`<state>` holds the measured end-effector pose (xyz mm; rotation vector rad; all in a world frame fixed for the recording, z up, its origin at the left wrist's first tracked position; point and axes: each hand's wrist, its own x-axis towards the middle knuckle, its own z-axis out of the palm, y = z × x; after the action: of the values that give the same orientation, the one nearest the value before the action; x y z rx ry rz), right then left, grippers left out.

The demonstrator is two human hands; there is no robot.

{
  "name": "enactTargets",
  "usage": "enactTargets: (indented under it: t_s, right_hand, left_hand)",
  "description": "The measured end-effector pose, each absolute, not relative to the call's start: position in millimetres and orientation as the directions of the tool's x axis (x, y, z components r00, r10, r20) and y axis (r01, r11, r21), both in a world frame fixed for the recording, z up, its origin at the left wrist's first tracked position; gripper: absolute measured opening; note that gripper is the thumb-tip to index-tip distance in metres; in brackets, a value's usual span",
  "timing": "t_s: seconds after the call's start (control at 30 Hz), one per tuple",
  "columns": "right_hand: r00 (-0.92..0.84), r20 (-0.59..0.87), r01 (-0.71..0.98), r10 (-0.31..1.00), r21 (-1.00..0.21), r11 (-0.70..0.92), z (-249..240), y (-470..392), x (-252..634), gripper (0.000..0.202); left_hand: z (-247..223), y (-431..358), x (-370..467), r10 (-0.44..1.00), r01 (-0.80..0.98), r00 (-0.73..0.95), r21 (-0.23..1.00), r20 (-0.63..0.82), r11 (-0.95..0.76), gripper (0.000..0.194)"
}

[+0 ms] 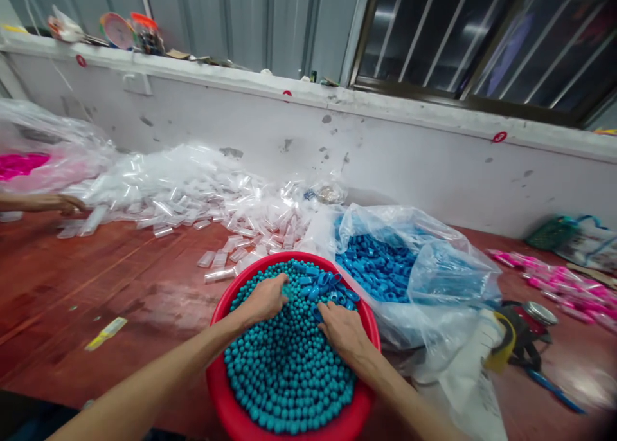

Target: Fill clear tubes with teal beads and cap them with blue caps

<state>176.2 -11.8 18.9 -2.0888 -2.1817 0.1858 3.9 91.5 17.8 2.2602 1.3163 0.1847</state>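
A red tub (218, 389) full of teal beads (289, 377) stands in front of me. Several glossy blue plastic caps (315, 283) lie in a heap on the beads at its far right side. My left hand (264, 297) is over the beads left of the heap, its fingers curled closed; whatever they may hold is hidden. At the near edge of the heap, my right hand (344, 332) has its fingers bent together around a blue cap, partly covered by the fingertips.
Right of the tub lies an open clear bag (443, 267) of blue caps. Clear plastic tubes (193, 190) are piled along the wall. Another person's hand (58, 203) reaches in at left. A yellow-handled tool (106, 333) and pink pieces (569, 287) lie on the red table (159, 306).
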Motion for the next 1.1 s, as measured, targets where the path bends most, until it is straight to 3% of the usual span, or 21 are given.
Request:
enactTargets:
  t_s: [0.1, 0.17, 0.23, 0.33, 0.4, 0.5, 0.6, 0.7, 0.93, 1.1]
  right_hand:
    - [-0.052, -0.01, 0.977, 0.999, -0.206, 0.049, 15.6, -8.8, 182.1, 0.018]
    - [-0.053, 0.003, 0.96, 0.999, -0.275, 0.052, 15.3, -7.1, 188.8, 0.027]
    - [-0.01, 0.004, 0.879, 1.0, -0.477, 0.011, 15.3, -4.8, 194.1, 0.038]
    - [0.062, -0.104, 0.543, 0.993, -0.831, -0.121, 12.4, -2.0, 198.0, 0.034]
    - [0.082, -0.161, 0.359, 0.983, -0.916, -0.18, 8.3, -2.4, 200.3, 0.024]
    - [0.153, -0.132, 0.261, 0.979, -0.95, -0.169, 2.9, -8.3, 205.6, 0.023]
    - [0.189, -0.1, 0.283, 0.977, -0.947, -0.152, 2.9, -18.7, 209.3, 0.032]
    - [0.119, -0.135, 0.335, 0.984, -0.927, -0.168, 6.2, -28.2, 207.2, 0.024]
    - [0.04, -0.153, 0.287, 0.987, -0.945, -0.158, 6.5, -28.5, 198.7, 0.021]
    - [0.084, -0.123, 0.067, 0.989, -0.989, -0.129, 20.6, -22.5, 195.5, 0.029]
  left_hand:
    - [12.1, 70.6, -8.2, 0.827, 0.755, 0.523, 0.563, -0.207, -0.337, 0.027]
    - [6.0, 58.0, -5.4, 0.819, 0.743, 0.512, 0.611, -0.259, -0.271, 0.016]
    - [-0.8, 48.7, 7.1, 0.811, 0.717, 0.5, 0.671, -0.305, -0.19, 0.012]
    - [-9.9, 41.9, 35.1, 0.779, 0.648, 0.49, 0.762, -0.392, -0.024, 0.015]
    - [-13.9, 41.1, 50.3, 0.727, 0.576, 0.508, 0.81, -0.462, 0.112, 0.012]
    - [-15.1, 43.2, 58.0, 0.631, 0.43, 0.583, 0.853, -0.512, 0.294, 0.016]
    - [-10.5, 47.5, 50.8, 0.568, 0.281, 0.67, 0.871, -0.479, 0.403, 0.026]
    - [-3.7, 52.3, 38.5, 0.547, 0.181, 0.711, 0.866, -0.443, 0.466, 0.032]
    - [0.7, 51.5, 13.3, 0.614, 0.063, 0.691, 0.877, -0.383, 0.476, 0.028]
    - [0.7, 40.3, 9.0, 0.644, 0.019, 0.681, 0.887, -0.349, 0.462, 0.028]
